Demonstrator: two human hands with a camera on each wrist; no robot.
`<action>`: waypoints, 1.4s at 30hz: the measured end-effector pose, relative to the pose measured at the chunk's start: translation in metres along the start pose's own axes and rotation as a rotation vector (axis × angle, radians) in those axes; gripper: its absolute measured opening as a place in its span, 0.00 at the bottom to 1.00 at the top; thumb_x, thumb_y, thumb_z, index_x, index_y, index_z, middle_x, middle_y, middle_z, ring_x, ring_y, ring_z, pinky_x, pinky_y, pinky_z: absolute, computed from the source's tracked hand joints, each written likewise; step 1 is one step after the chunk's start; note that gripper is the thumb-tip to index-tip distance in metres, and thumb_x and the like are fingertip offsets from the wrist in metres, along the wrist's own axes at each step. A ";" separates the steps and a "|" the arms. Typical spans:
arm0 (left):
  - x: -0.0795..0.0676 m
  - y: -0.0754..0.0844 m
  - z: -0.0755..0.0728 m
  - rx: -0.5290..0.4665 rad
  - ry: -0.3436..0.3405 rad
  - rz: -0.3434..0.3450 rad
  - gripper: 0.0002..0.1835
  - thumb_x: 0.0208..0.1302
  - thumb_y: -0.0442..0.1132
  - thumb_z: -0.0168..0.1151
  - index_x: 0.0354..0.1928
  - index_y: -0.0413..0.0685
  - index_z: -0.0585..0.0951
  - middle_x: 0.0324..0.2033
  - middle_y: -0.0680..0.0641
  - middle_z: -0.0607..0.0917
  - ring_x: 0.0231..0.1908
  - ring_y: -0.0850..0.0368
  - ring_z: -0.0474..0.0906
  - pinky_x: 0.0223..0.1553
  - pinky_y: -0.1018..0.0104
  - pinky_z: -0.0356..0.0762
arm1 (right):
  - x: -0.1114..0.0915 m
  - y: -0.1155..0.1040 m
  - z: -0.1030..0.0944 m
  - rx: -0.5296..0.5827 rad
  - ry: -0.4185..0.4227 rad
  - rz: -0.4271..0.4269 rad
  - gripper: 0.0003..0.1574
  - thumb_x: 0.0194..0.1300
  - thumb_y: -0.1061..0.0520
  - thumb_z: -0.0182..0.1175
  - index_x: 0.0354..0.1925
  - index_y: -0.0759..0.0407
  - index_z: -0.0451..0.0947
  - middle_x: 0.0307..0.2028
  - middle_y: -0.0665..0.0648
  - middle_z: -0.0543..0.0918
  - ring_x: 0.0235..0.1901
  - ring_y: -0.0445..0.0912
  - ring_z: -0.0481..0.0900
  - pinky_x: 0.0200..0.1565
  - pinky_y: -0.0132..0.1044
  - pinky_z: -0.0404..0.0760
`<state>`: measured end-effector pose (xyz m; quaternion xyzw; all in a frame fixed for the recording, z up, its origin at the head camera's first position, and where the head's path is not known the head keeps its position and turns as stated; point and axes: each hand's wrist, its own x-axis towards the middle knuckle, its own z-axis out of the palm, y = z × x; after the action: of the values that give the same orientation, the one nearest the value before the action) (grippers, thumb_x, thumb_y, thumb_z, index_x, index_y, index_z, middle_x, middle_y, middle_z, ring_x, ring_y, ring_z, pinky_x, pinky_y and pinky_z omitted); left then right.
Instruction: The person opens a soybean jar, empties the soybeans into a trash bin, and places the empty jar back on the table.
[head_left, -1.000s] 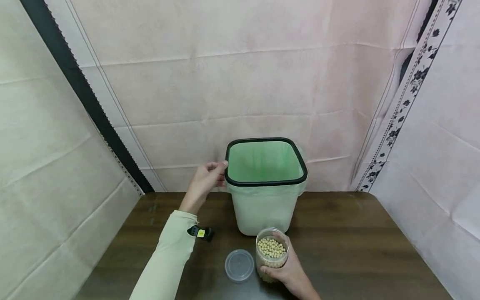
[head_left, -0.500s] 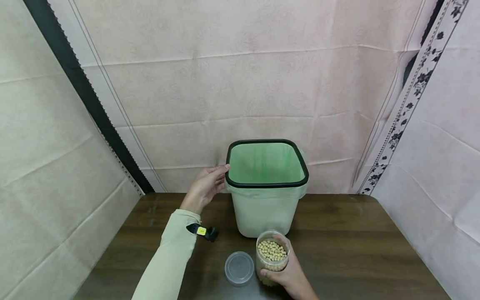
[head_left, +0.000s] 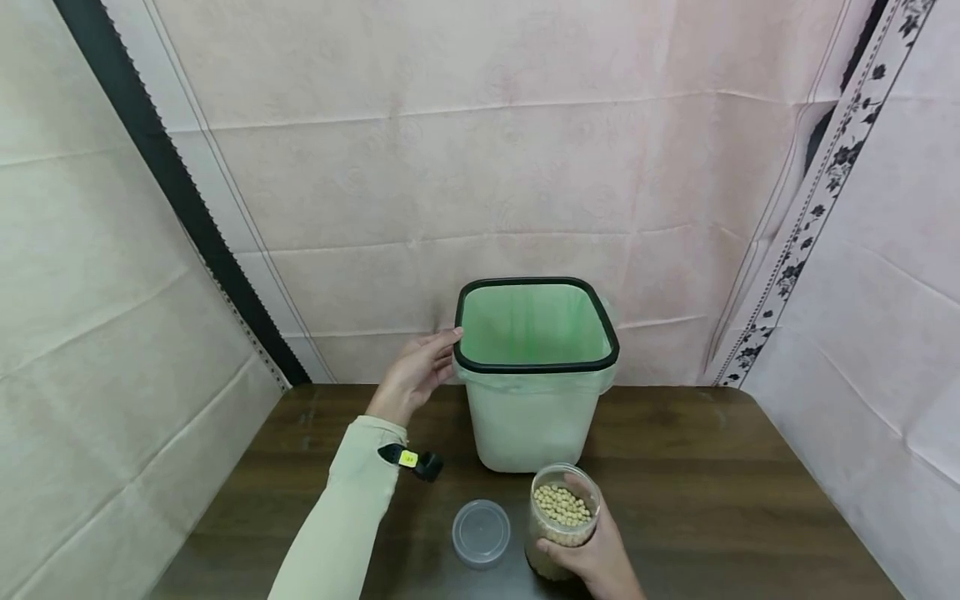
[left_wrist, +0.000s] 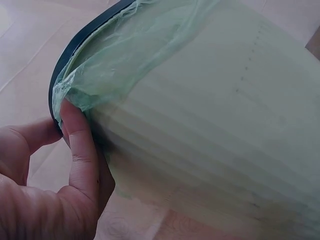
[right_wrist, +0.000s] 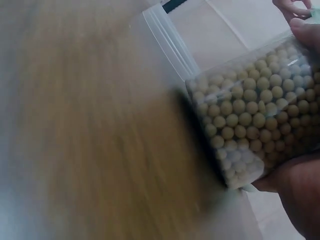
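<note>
A pale green trash bin [head_left: 532,425] with a black rim [head_left: 536,367] stands upright at the table's back edge. My left hand [head_left: 411,375] pinches its left rim, thumb at the rim and fingers beneath it. The left wrist view shows a thin green bag [left_wrist: 135,60] folded over the outside, against the fingers. With my right hand [head_left: 600,554] I grip a clear, lidless jar [head_left: 542,554] in front of the bin. Round, pale yellow soybeans [head_left: 562,506] fill much of it. Whether the jar's base touches the table I cannot tell.
Left of the jar, a round clear lid [head_left: 481,533] lies flat on the dark wooden table [head_left: 697,492]. Pale cloth hangs [head_left: 480,175] behind the bin and along both sides. My left wrist wears a black strap [head_left: 411,460].
My right hand has shifted the jar of soybeans slightly to the right, away from the lid. My left hand's fingers have straightened somewhat at the bin's rim, which they still hold.
</note>
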<state>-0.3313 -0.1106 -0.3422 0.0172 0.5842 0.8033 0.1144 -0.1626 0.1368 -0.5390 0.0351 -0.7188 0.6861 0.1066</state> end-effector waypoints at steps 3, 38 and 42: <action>-0.001 0.002 -0.001 -0.007 0.005 -0.001 0.13 0.70 0.40 0.62 0.50 0.39 0.78 0.34 0.51 0.84 0.34 0.62 0.81 0.36 0.73 0.82 | -0.003 -0.007 -0.008 -0.024 0.035 -0.026 0.57 0.40 0.70 0.80 0.67 0.57 0.64 0.62 0.59 0.72 0.54 0.39 0.74 0.52 0.24 0.74; 0.000 -0.007 0.000 -0.093 -0.005 -0.009 0.09 0.68 0.40 0.65 0.43 0.42 0.79 0.30 0.51 0.84 0.30 0.62 0.80 0.30 0.74 0.82 | 0.142 -0.245 -0.130 -0.561 -0.009 -0.296 0.49 0.58 0.48 0.74 0.70 0.53 0.60 0.61 0.55 0.71 0.51 0.47 0.74 0.46 0.33 0.79; -0.001 -0.007 -0.001 -0.095 -0.004 -0.001 0.09 0.68 0.40 0.65 0.42 0.42 0.80 0.30 0.51 0.84 0.31 0.62 0.80 0.31 0.74 0.82 | 0.162 -0.256 -0.131 -0.640 -0.082 -0.300 0.49 0.56 0.46 0.75 0.68 0.55 0.61 0.59 0.57 0.74 0.51 0.51 0.76 0.49 0.43 0.81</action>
<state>-0.3294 -0.1097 -0.3490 0.0130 0.5450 0.8301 0.1169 -0.2567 0.2677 -0.2510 0.1325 -0.8878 0.4009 0.1829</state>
